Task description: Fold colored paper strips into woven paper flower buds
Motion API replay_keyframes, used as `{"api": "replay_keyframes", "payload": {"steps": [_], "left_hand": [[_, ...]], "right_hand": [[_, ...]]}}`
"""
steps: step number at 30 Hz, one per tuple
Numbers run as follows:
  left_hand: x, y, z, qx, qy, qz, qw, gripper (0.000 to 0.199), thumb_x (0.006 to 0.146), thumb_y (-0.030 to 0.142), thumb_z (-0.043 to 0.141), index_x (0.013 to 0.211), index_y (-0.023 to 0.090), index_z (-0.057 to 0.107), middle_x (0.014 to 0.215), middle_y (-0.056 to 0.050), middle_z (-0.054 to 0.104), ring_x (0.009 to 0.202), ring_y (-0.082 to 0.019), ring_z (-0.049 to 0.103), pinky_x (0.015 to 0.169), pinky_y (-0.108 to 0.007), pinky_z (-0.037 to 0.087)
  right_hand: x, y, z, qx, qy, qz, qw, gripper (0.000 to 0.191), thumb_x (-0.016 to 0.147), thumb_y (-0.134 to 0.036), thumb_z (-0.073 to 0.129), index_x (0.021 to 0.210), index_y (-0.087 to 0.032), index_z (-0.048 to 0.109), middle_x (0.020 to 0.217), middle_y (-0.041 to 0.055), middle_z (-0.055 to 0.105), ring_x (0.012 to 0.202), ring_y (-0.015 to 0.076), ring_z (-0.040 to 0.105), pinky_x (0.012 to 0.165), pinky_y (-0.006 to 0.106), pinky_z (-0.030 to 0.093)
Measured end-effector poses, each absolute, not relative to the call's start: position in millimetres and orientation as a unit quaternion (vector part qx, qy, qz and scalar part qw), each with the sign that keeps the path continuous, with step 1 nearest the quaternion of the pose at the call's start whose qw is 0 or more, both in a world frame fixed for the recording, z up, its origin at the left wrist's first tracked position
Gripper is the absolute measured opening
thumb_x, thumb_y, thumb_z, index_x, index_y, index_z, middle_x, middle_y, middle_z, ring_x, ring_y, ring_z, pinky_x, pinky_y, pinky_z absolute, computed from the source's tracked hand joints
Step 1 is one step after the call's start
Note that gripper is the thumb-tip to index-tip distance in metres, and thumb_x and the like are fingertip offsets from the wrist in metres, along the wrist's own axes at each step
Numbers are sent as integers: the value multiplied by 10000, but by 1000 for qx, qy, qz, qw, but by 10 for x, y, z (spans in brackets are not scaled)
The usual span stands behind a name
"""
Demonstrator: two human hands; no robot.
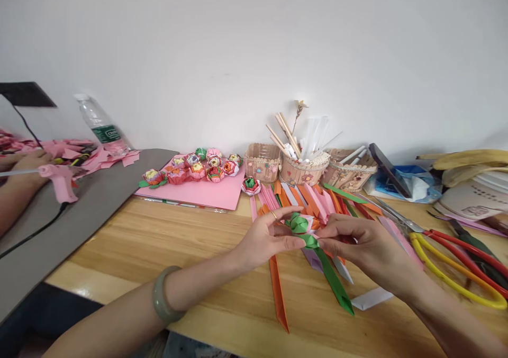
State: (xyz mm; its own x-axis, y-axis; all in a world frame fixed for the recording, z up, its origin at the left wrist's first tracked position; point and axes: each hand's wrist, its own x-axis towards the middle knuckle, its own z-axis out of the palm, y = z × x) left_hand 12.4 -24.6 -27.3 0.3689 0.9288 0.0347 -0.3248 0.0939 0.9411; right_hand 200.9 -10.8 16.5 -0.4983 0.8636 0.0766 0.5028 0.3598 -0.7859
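Between my two hands is a small green folded-paper flower (298, 222) with a pale pink part at its right side. My left hand (272, 236) pinches it from the left, its thumb below and a ringed finger above. With thumb and fingertips closed, my right hand (353, 236) holds a green paper strip (333, 281) at the flower's lower right; the strip hangs down toward the table. Part of the flower is hidden by my fingers. Under and behind my hands lie folded paper strips (280, 294) in orange, pink, purple and white.
Finished paper flowers (197, 171) sit on pink paper (190, 196). Decorated baskets (262, 164) with sticks stand by the wall. Yellow-and-red-handled scissors (440, 268) lie right, near a phone (391, 170). At left, another person's hand (29, 170) is near a pink glue gun (61, 182) and bottle (99, 119).
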Motion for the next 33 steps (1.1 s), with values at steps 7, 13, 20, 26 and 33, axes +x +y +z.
{"api": "replay_keyframes", "payload": {"steps": [7, 13, 20, 26, 33], "left_hand": [[129, -247, -291, 501, 317, 467, 656, 565, 574, 235, 756, 1104, 233, 560, 1040, -40, 571, 805, -125, 574, 753, -260, 454], [132, -249, -286, 494, 333, 468, 652, 561, 540, 229, 770, 1065, 221, 574, 1042, -44, 553, 805, -139, 570, 767, -296, 449], [145, -244, -307, 465, 337, 489, 657, 537, 537, 206, 769, 1039, 224, 578, 1022, -34, 553, 831, -155, 583, 801, -322, 444], [158, -247, -323, 436, 340, 525, 647, 482, 581, 191, 745, 1011, 209, 529, 984, -23, 581, 863, -157, 600, 806, -317, 455], [188, -284, -294, 387, 354, 533, 663, 451, 587, 159, 736, 961, 177, 486, 903, -15, 610, 841, -136, 600, 740, -281, 482]], "right_hand": [[1946, -120, 170, -448, -774, 359, 267, 170, 702, -297, 604, 603, -178, 674, 612, 28, 598, 557, 143, 537, 508, 260, 399], [1908, -144, 125, -454, -771, 361, 263, 171, 695, -277, 613, 560, -172, 615, 580, 9, 573, 521, 123, 517, 463, 235, 381], [1885, -159, 105, -435, -791, 312, 297, 154, 731, -243, 589, 597, -174, 624, 589, 7, 581, 531, 123, 521, 488, 237, 395], [1859, -221, 76, -423, -803, 221, 356, 155, 795, -258, 557, 753, -188, 689, 640, 21, 610, 556, 126, 543, 494, 236, 418], [1836, -271, -87, -365, -834, -112, 398, 117, 794, -179, 581, 830, -156, 690, 606, 8, 603, 476, 87, 511, 455, 214, 371]]}}
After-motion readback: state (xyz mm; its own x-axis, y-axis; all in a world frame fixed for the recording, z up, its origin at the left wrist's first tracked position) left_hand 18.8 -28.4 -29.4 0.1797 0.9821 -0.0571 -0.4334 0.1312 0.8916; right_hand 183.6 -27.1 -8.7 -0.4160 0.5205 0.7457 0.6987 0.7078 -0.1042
